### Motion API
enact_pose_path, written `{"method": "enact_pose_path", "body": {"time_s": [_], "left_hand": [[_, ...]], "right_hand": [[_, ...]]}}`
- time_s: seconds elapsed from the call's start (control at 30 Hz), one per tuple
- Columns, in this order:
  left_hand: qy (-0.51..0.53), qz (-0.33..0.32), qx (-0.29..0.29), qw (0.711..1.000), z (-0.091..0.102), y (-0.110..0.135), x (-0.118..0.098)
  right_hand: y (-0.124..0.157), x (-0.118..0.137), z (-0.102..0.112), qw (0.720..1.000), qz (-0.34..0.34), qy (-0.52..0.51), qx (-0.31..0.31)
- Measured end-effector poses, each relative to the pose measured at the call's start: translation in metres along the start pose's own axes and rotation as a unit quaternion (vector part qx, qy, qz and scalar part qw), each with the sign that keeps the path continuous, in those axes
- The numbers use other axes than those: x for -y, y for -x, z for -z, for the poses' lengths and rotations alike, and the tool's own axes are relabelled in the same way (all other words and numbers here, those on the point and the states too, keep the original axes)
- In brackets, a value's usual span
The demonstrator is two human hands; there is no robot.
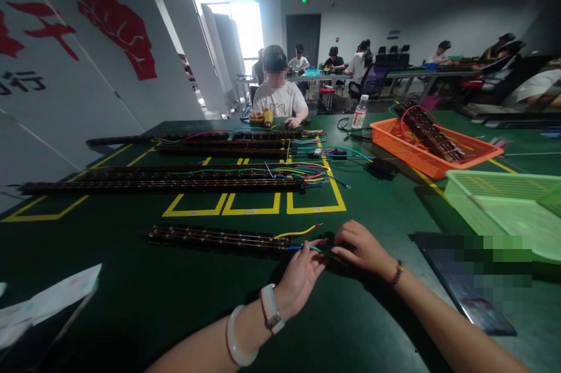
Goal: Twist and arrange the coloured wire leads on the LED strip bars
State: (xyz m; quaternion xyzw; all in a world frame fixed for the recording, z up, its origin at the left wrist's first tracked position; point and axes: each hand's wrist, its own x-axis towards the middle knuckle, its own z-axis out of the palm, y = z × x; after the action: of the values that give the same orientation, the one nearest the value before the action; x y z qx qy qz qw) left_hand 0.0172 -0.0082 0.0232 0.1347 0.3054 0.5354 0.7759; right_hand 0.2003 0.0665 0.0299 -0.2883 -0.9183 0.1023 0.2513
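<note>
A long dark strip (pixel 219 238) with wires lies on the green table (pixel 175 297) in front of me. Its right end has a yellow wire (pixel 298 232), a blue one and a green one sticking out. My left hand (pixel 300 275), with a watch and a pale bangle on the wrist, pinches the blue and green wires at that end. My right hand (pixel 362 247), with a bead bracelet, has its fingers pressed on the strip's right end, close to the left hand.
More long strips with coloured wires (pixel 175 180) lie across yellow floor-tape boxes farther back. An orange basket (pixel 433 148) holding strips and a green basket (pixel 504 203) stand at the right. A bottle (pixel 360 112) stands behind. A person sits opposite; others work at far tables. Papers (pixel 48 303) lie at left.
</note>
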Motion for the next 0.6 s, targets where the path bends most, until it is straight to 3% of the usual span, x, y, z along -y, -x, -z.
{"method": "enact_pose_path", "body": {"time_s": [0.1,0.2,0.43,0.6], "left_hand": [[-0.002,-0.002,0.016,1.000,0.002,-0.003,0.000],[-0.005,0.005,0.019,1.000,0.004,-0.005,-0.001],[-0.019,0.012,0.015,1.000,0.005,-0.005,-0.001],[-0.057,0.012,-0.018,0.998,0.006,-0.004,0.001]], "right_hand": [[0.001,0.005,-0.001,0.989,0.091,0.098,0.056],[-0.001,0.007,-0.003,0.981,0.115,0.133,0.081],[-0.002,0.006,-0.003,0.993,0.070,0.094,0.019],[-0.001,-0.004,-0.008,0.995,-0.003,0.096,-0.024]]}}
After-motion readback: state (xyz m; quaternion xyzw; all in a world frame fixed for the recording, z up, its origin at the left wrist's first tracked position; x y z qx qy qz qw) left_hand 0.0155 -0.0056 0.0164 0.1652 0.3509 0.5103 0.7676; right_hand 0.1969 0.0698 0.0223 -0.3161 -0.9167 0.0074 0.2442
